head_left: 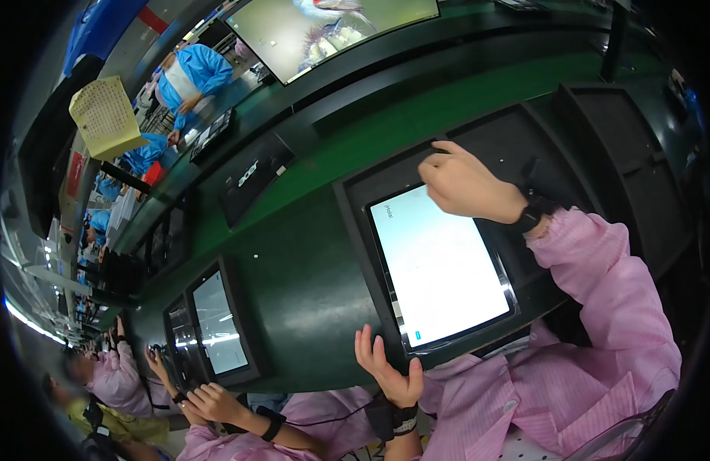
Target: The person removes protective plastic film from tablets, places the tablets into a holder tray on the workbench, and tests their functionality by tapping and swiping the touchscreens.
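Observation:
A tablet (451, 269) lies face up in a black tray (353, 219), its lit white-blue screen reading "¡Hola!" near one corner. Above its far edge is my right hand (470, 184), the fingers curled in and one finger partly stretched out. Nothing shows in that hand, though its palm side is hidden. Near the tablet's close left corner my left hand (389, 375) is open, palm up with the fingers apart, holding nothing. Both my wrists wear black bands, and my right sleeve (601, 269) is pink.
A neighbour's hands (220, 407) are to the left, near another tray with a lit tablet (219, 323). A dark box marked "acer" (251, 180) lies beyond. More black trays (631, 154) stand at right. A monitor (332, 31) and a yellow paper (107, 117) are at the back.

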Demonstrator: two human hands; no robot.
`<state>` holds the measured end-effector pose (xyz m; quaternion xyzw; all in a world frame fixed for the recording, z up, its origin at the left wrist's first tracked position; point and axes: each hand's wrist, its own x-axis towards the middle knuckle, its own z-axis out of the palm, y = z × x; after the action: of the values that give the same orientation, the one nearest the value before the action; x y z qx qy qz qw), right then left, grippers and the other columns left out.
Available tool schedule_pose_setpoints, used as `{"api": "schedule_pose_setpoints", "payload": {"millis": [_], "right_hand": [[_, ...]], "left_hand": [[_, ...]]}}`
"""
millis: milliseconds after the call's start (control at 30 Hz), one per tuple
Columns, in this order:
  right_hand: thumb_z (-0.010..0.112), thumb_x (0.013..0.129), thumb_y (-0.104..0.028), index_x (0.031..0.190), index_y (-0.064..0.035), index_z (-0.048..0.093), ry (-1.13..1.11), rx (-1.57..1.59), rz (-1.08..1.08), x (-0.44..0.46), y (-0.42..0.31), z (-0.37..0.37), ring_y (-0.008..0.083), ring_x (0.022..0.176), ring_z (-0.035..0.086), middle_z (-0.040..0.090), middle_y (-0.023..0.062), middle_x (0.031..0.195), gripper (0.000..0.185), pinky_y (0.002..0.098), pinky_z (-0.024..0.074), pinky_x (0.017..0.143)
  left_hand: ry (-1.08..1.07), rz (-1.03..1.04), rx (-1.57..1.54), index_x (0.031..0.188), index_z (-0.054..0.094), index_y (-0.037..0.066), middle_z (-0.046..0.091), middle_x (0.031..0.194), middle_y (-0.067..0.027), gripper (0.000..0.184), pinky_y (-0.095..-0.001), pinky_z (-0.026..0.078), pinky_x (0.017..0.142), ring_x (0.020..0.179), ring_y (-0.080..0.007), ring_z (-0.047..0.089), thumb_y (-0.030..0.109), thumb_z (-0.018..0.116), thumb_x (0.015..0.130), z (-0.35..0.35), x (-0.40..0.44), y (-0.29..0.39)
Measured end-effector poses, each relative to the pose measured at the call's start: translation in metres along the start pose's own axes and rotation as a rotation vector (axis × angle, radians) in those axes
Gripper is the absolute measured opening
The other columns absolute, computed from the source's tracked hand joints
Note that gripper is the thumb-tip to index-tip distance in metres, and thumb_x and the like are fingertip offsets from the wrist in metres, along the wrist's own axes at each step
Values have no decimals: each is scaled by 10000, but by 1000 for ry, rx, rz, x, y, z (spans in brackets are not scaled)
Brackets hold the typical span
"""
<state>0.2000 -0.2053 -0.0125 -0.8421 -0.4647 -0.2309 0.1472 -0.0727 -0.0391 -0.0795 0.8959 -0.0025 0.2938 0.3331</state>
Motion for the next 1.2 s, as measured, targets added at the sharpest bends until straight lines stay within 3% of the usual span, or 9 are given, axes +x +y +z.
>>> {"api": "schedule_pose_setpoints", "payload": {"millis": [100,233,433,467,667,767,800,933,1200], "right_hand": [[526,721,-37,774,21,534,-193,-19,51,-17,2,0,276,735,582,556,107,642,79,399,347,970],[614,791,-191,1063,76,487,-430,86,38,-29,-2,-23,312,1011,550,558,211,1045,402,443,288,1041],[762,626,-431,1431,-57,105,-630,275,-118,-60,-38,-71,354,1360,163,178,247,1442,1104,534,171,1072],[772,587,-462,1426,-61,159,-623,292,-104,-68,-42,-65,370,1357,162,173,239,1447,1113,555,147,1068],[738,663,-322,1413,-34,176,-458,431,-103,-69,-62,-72,318,1354,199,228,164,1448,980,541,176,1070],[612,758,-168,1174,23,501,-393,613,-337,-69,-85,-64,252,1275,369,511,134,1239,470,496,170,1103],[588,721,-117,992,29,586,-347,591,-440,-65,-91,-67,235,1195,462,625,115,1012,308,483,173,1111],[586,656,-81,933,23,588,-345,492,-520,-58,-95,-58,235,1108,523,635,127,843,297,465,203,1102],[527,680,64,1032,72,479,63,247,-187,13,-57,26,310,1042,519,549,172,1017,355,472,258,1060]], "left_hand": [[-2,-12,-14,1360,255,9,311,1378,-233,653,-509,183,1047,1294,-417,241,320,498,839,1,0,-1],[14,-24,-36,1357,258,18,314,1365,-243,674,-519,202,1029,1271,-425,265,309,535,816,0,0,0],[46,-43,-58,1361,248,22,317,1359,-248,695,-529,212,1019,1258,-431,277,323,551,812,2,-1,0],[48,-45,-61,1362,244,22,317,1358,-248,698,-530,212,1018,1258,-430,277,326,551,813,2,-1,0],[48,-25,-29,1356,232,20,326,1347,-252,690,-536,210,1016,1251,-433,283,327,541,820,6,2,2],[65,29,3,1350,229,20,333,1339,-256,681,-538,215,1012,1242,-429,292,325,536,824,6,1,1],[87,15,-21,1349,228,20,335,1337,-257,680,-538,218,1012,1241,-427,295,325,535,825,6,0,1],[167,-34,-94,1342,230,17,341,1327,-260,673,-532,228,1011,1232,-421,308,328,532,827,12,-3,-1],[188,-51,-118,1308,256,-4,364,1284,-242,633,-493,271,1009,1221,-393,342,267,541,812,16,-5,-2]]}}
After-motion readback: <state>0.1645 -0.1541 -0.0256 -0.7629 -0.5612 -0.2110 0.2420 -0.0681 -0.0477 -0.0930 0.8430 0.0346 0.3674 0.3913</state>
